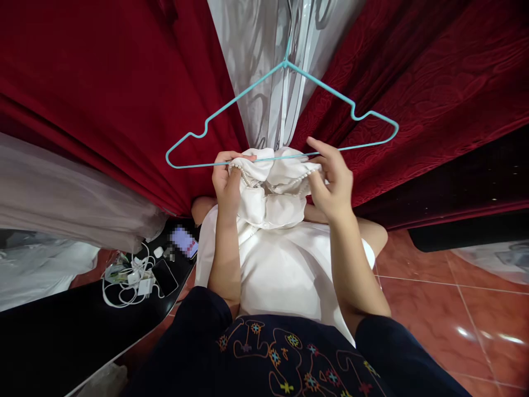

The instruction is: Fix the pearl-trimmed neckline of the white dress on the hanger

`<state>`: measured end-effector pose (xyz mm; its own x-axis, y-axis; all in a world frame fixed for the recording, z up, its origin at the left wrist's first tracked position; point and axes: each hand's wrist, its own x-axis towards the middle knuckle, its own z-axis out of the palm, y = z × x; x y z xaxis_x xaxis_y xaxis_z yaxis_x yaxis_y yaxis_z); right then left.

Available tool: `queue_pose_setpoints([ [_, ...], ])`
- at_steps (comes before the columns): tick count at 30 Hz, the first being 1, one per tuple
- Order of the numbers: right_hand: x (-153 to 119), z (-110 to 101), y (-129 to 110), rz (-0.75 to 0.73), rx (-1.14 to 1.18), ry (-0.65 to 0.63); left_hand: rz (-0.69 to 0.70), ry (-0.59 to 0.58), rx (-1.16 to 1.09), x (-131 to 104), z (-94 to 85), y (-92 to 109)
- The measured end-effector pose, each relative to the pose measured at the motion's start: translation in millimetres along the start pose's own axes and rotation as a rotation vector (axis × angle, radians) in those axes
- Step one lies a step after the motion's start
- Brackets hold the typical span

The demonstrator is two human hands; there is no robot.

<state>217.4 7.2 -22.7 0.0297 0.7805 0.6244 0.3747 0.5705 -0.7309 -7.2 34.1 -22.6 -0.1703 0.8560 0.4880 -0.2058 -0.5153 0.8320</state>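
A white garment with beaded edging lies over my lap, its gathered top raised between my hands. My left hand pinches the left part of that top by the beaded edge, close to the hanger's bottom bar. On the right, my right hand grips the beaded edge between thumb and fingers, with the index finger stretched up past the bar. A light blue hanger hangs upright in front of me, its bottom bar passing in front of the white cloth.
Red curtains flank a white hanging cloth. At the left, a black surface bears a tangle of white cables, a dark phone and a phone with a lit screen. Red tiles cover the floor.
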Motion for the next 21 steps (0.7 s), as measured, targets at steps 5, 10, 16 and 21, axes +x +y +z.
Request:
queue_pose_setpoints([
  [5, 4.1, 27.6, 13.2, 0.035, 0.080, 0.015, -0.043, -0.009, 0.050, -3.6, -3.7, 0.2],
  [10, -3.2, 10.8, 18.2, -0.044, 0.032, 0.015, 0.057, -0.015, 0.255, -3.0, -26.5, -3.0],
  [16, 4.3, -13.8, 16.6, -0.010, -0.034, 0.005, 0.124, 0.372, 0.466, 10.1, -87.0, -6.0],
  [21, 8.0, -11.4, 10.0, 0.054, -0.049, 0.016, 0.242, 0.453, 0.470, 30.2, -111.0, 24.4],
])
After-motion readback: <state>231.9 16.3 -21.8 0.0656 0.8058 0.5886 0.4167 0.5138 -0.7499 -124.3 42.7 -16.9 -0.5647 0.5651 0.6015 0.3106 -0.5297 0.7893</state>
